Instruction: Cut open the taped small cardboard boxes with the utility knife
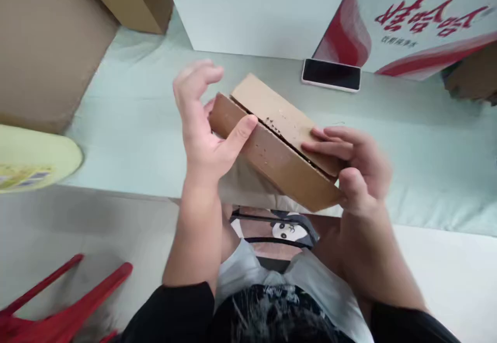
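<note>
A small brown cardboard box point(289, 162) is tilted in the air above the front edge of the pale green surface, held between both hands. A dark gap runs along its edge, with small dark specks on the card around it. My left hand point(209, 125) grips the box's left end, the thumb pressed on the near side and some fingers behind it. The index finger is raised and bent. My right hand point(357, 164) holds the right end, fingers lying on the upper face and thumb at the lower corner. Part of the box's far side is hidden.
A phone point(332, 75) lies on the pale green cloth point(128, 110) near white-and-red cartons point(419, 27). Large cardboard boxes point(46, 48) stand at the back left. A yellow container point(39, 158) is at the left edge. A red stool point(70, 307) stands on the floor.
</note>
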The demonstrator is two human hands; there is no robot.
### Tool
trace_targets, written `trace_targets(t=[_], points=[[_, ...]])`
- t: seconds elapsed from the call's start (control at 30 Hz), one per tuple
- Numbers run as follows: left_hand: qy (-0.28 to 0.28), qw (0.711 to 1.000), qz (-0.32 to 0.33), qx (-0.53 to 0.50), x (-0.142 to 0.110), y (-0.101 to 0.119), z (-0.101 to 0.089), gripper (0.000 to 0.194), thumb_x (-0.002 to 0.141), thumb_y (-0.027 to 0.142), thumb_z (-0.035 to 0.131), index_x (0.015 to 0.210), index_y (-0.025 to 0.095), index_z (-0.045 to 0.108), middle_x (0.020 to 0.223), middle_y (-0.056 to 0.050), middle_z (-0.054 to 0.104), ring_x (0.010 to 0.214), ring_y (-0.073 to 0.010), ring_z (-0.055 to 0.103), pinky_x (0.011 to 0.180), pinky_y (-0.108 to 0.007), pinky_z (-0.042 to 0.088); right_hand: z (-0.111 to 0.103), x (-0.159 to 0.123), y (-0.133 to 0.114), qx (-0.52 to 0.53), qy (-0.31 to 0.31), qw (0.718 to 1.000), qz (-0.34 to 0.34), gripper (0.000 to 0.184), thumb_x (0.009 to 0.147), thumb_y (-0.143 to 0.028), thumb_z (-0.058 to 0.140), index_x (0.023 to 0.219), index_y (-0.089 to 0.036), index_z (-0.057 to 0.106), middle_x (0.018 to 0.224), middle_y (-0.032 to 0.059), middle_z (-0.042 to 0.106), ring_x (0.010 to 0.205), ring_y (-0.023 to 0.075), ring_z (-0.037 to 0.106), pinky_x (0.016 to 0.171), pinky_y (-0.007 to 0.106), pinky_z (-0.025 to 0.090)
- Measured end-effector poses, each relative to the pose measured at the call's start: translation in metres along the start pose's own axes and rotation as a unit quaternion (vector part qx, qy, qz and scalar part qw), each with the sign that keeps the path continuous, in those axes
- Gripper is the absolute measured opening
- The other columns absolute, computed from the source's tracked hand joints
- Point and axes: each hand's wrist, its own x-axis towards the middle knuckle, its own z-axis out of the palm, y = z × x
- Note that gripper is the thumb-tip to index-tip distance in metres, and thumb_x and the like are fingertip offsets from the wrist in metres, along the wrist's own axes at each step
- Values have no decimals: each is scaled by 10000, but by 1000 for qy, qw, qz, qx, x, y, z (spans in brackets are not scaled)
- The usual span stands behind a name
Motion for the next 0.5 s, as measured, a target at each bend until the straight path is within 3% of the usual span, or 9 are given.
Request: trace_targets(t=[0.17,0.3,0.4,0.5], points=[[-69,997,-25,9,3,-14,0,306,885,569,766,1019,294,760,1469,-58,565,1477,-340,486,1257,-552,428,8,1,6,-1,88,996,-26,360,1023,-547,514,1293,-354,653,1118,46,805,1199,302,728,1072,537,559],[-35,992,-107,-49,6,-26,-9,198,866,482,807,957,307,809,1370,-38,654,1370,-316,599,1195,-519,508,5,6,12,-26,122,992,27,333,1004,-527,560,1261,-331,644,1286,69,731,1214,283,705,1033,482,576],[27,981,-173,-83,11,-34,-16,219,834,472,817,921,271,824,1261,-41,721,1386,-330,587,1190,-548,495,0,10,15,-6,74,990,124,481,1015,-652,434,1295,-306,618,1335,87,708,1232,285,689,1009,477,579],[101,953,-244,-151,16,-34,-13,187,789,417,801,845,238,800,1061,-30,771,1227,-311,676,1113,-529,537,1,11,16,6,-19,968,251,604,994,-746,354,1311,-305,616,1340,81,699,1216,292,678,933,467,601]])
